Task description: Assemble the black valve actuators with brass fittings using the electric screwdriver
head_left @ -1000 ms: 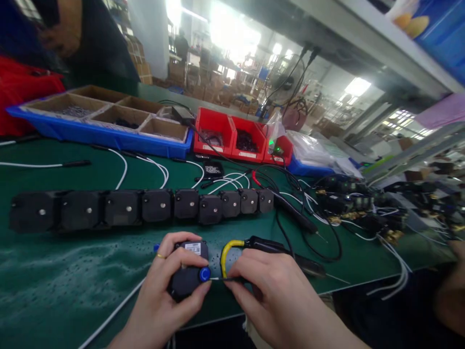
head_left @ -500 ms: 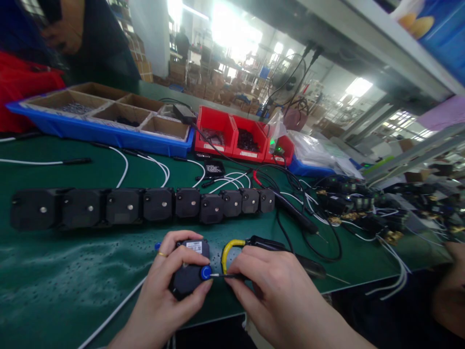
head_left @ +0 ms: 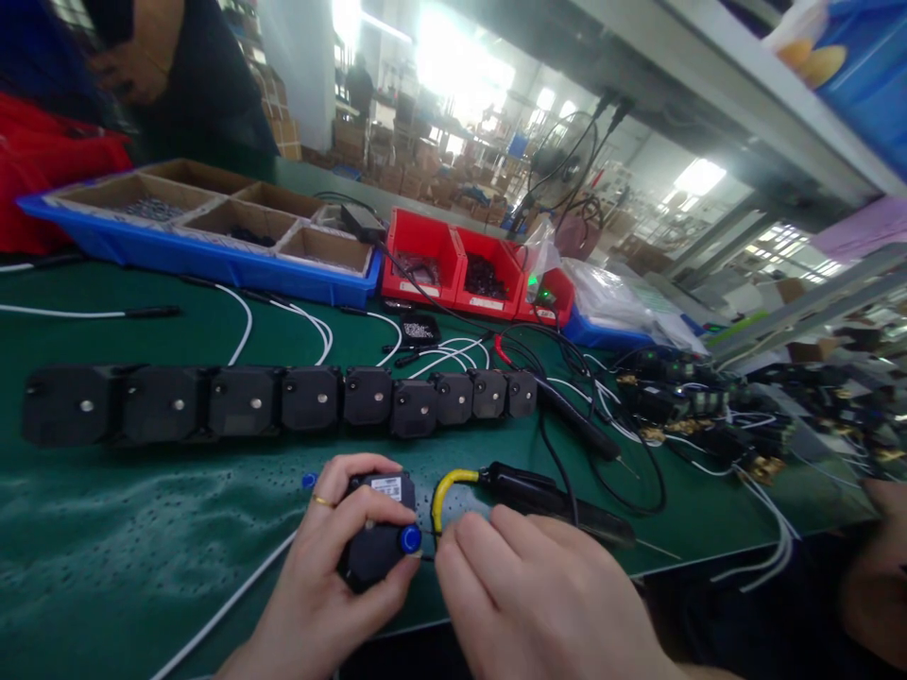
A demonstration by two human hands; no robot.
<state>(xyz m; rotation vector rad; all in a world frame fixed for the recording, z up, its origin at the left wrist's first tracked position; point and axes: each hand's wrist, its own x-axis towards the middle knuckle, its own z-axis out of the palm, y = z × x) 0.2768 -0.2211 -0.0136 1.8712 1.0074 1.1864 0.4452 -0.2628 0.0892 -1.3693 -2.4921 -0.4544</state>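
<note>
My left hand (head_left: 322,567), with a gold ring, is wrapped round a small black box-shaped part (head_left: 375,543) that has a white label on top and a blue round cap (head_left: 409,539) on its right side. My right hand (head_left: 524,595) is pinched closed just right of the blue cap; the thin probe it grips is almost hidden by the fingers. A yellow curved wire (head_left: 445,491) and a black probe handle (head_left: 524,491) lie on the green mat just beyond my right hand.
A row of several black square parts (head_left: 283,401) lies across the green mat (head_left: 106,557). Behind stand a blue tray with cardboard compartments (head_left: 205,241) and red bins (head_left: 460,269). Tangled wires and connectors (head_left: 709,406) fill the right. Another person stands at the far left (head_left: 142,66), and another hand (head_left: 875,567) shows at the right edge.
My right hand has closed in toward the blue cap, so the thin probe tip seen earlier is now mostly hidden. The left hand keeps holding the black part.
</note>
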